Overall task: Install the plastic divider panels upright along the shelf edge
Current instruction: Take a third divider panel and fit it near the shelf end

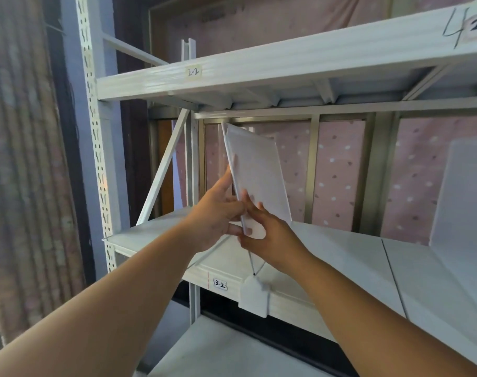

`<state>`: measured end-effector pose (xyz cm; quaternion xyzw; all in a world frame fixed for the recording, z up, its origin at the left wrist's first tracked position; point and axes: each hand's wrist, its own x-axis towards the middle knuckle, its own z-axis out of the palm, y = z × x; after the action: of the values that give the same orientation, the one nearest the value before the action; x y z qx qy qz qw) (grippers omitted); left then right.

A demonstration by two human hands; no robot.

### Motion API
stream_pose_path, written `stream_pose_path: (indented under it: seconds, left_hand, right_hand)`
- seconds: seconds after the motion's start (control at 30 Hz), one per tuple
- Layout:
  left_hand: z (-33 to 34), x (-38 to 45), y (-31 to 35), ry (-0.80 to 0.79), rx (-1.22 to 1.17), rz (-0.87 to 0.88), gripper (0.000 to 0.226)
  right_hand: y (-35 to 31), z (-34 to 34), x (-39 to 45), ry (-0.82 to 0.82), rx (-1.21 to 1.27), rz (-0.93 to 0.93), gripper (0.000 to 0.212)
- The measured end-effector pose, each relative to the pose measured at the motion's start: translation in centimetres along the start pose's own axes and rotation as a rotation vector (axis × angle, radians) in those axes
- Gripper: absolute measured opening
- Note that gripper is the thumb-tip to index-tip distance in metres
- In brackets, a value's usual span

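Note:
A white translucent plastic divider panel (256,170) is held nearly upright, tilted slightly left, above the left part of the middle shelf (340,257). My left hand (218,213) grips its near lower edge from the left, fingers running up the edge. On the right side, my right hand (270,235) pinches the panel's bottom corner. A small white tag (255,299) hangs on a thin cord below my right hand, in front of the shelf's front edge. A second divider panel (463,197) stands upright on the same shelf at the far right.
The white metal rack has an upper shelf (259,74) labelled 2-2 close above the held panel, and a label 3-2 (220,284) on the middle shelf's front edge. A perforated upright post (96,148) stands at left. A pink dotted curtain hangs behind.

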<state>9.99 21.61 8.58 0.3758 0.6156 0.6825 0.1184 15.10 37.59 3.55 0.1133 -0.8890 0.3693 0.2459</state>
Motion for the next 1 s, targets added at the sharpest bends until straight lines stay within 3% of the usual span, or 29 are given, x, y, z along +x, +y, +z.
stream_pose_path:
  seconds: [0.23,0.57,0.7,1.0]
  left_hand:
    - [0.5,0.4,0.4,-0.014,0.101,0.005,0.075]
    - [1.4,0.6,-0.5,0.007,0.216,0.033,0.082]
    - [1.6,0.7,-0.6,0.020,0.215,0.026,0.072]
    - [1.9,0.7,2.1,0.022,0.324,-0.014,0.085]
  right_hand:
    - [0.2,0.4,-0.6,0.066,0.038,-0.001,0.090]
    - [0.8,1.1,-1.4,0.098,0.072,0.013,0.088]
    - [1.0,1.3,-1.6,0.122,0.037,-0.008,0.088]
    - [-0.1,0.7,-1.1,0.134,0.067,-0.025,0.088]
